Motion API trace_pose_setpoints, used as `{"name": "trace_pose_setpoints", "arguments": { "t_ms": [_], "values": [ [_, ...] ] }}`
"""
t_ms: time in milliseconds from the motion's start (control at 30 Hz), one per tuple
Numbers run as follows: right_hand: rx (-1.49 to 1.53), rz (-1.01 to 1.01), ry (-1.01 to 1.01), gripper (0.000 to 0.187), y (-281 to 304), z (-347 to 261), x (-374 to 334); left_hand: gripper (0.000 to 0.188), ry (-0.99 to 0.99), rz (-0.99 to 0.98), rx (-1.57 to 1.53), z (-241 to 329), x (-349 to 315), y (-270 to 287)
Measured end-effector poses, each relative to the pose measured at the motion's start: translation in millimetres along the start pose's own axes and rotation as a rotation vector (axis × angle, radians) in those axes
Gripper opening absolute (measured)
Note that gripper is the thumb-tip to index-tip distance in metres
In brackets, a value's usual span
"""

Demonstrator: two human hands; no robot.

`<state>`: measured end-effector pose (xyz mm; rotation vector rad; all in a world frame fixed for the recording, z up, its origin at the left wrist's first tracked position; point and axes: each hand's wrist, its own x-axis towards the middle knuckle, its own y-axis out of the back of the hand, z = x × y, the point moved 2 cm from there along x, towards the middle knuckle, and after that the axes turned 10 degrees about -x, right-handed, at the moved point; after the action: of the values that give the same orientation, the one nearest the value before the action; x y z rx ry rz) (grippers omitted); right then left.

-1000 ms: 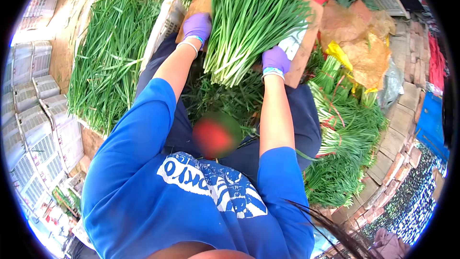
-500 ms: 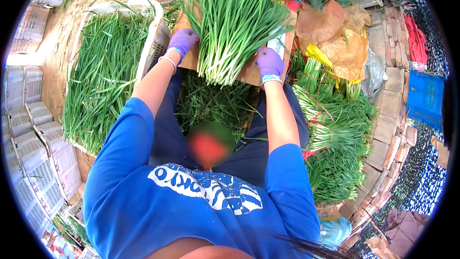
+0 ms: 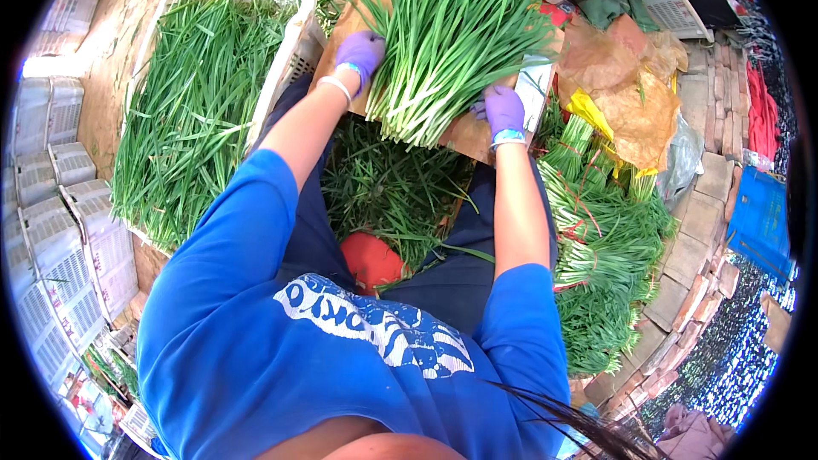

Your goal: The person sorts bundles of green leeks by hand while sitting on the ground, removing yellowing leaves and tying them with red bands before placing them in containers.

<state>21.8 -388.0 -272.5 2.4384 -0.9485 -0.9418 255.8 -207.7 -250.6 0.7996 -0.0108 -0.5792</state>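
A large bundle of garlic chives (image 3: 460,34) lies on a brown board (image 3: 469,137) in front of me, with the pale stalk ends toward me. My left hand (image 3: 361,53), in a purple glove, is curled against the bundle's left side. At the right of the stalk ends, my purple-gloved right hand (image 3: 503,109) has its fingers bent over the board. What either hand grips, if anything, is hidden by the fingers. Beside the right hand, a flat whitish piece (image 3: 533,85) rests on the board.
A white crate (image 3: 300,43) heaped with long green leaves stands at my left. Tied bunches of chives (image 3: 596,230) are piled at my right by brown wrapping (image 3: 635,111). Loose leaves (image 3: 392,179) and a red round thing (image 3: 371,261) lie between my legs. Stacked crates (image 3: 85,247) line the far left.
The view has shifted, so most things appear further right. My left hand has come in closer to the bundle's left side. My right hand stays by the stalk ends.
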Motion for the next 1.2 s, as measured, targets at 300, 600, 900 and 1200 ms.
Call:
{"name": "trace_pose_setpoints", "arguments": {
  "t_ms": [300, 600, 900, 1200],
  "values": [
    [-0.518, 0.519, 0.772, 0.022, -3.1, -103.1, -87.7, 0.024, -0.375, 0.179, -0.417, 75.9, -80.6, 9.9],
    [0.521, 0.221, 0.419, 0.021, -35.7, -58.7, -130.3, 0.013, -0.597, -0.057, -0.026, 64.8, -170.1, -6.3],
    [1.529, 0.194, 0.215, 0.024, 18.7, 26.5, -130.2, 0.020, -0.560, 0.079, -0.212, 38.6, -152.3, -4.2],
    [1.443, 0.370, -0.047, 0.036, -0.6, 8.3, -139.1, 0.025, -0.184, 0.119, -0.273, -0.1, -149.5, 23.3]
  ]
}}
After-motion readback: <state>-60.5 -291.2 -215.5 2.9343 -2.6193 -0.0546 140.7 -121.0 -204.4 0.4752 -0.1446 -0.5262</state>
